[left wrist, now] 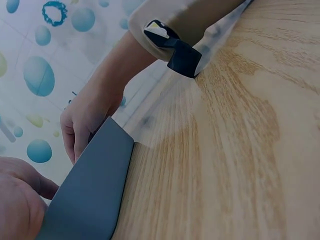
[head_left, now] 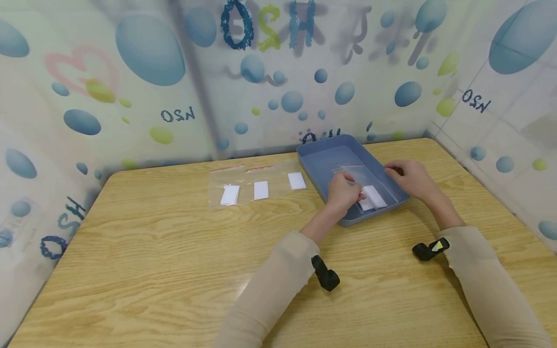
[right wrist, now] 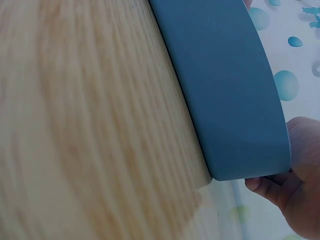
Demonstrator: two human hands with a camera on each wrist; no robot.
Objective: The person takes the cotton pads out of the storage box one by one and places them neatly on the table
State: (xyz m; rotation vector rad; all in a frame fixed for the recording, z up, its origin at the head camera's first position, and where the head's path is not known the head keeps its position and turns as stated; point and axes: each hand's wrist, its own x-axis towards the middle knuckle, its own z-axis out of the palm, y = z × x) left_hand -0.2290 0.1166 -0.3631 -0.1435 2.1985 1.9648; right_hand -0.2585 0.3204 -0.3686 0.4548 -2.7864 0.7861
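A blue-grey tray (head_left: 324, 157) sits toward the back right of the table. Inside lie clear zip bags (head_left: 354, 169) with white cards (head_left: 374, 196) in them, overlapping near the front end. My left hand (head_left: 341, 193) reaches over the tray's left side, its curled fingers pinching a bag; the fingertips are partly hidden. On the far side, my right hand (head_left: 411, 179) grips the right wall, with the thumb outside it in the right wrist view, where the tray wall (right wrist: 225, 90) fills the middle.
Left of the tray, three clear zip bags lie flat in a row, holding a left white card stack (head_left: 229, 195), a middle one (head_left: 261, 190) and a right one (head_left: 297, 181). The wooden table (head_left: 174, 270) meets a printed backdrop (head_left: 209, 87) behind.
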